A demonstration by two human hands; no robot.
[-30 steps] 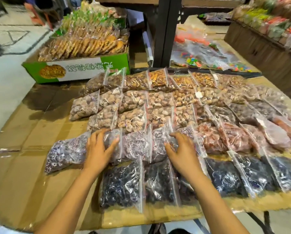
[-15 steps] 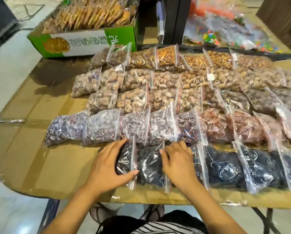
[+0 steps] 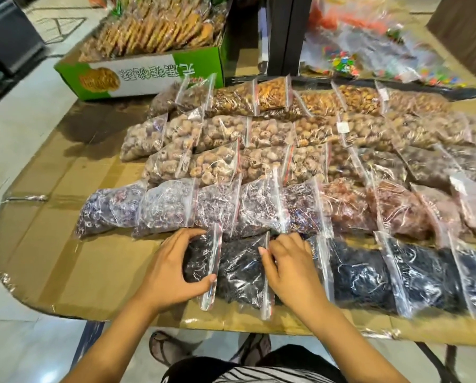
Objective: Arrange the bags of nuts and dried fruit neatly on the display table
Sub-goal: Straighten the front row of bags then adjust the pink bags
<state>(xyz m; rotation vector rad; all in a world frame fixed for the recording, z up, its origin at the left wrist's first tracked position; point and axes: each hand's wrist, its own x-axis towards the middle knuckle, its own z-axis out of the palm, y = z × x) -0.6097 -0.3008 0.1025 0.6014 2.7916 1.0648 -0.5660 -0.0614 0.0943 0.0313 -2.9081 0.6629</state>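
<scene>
Clear zip bags of nuts and dried fruit lie in overlapping rows on the cardboard-covered display table (image 3: 65, 266). The nearest row holds black dried fruit. My left hand (image 3: 173, 272) cups the leftmost black bag (image 3: 196, 261), thumb at its near edge, fingers over its far end. My right hand (image 3: 289, 269) rests flat on the third bag, fingertips touching the second black bag (image 3: 241, 268). Behind lies a row of purple fruit bags (image 3: 167, 208), then tan nut bags (image 3: 217, 161), then golden nut bags (image 3: 272, 92) at the back.
A green carton of biscuits (image 3: 148, 70) sits at the back left. A dark post (image 3: 286, 34) rises behind the rows, with bags of coloured sweets (image 3: 355, 51) to its right. Pinkish bags (image 3: 397, 214) fill the right. The table's near edge is rounded; my feet show below.
My hands came down from the purple row onto the black bags in the front row and have stayed there. The view has tilted down and closer.
</scene>
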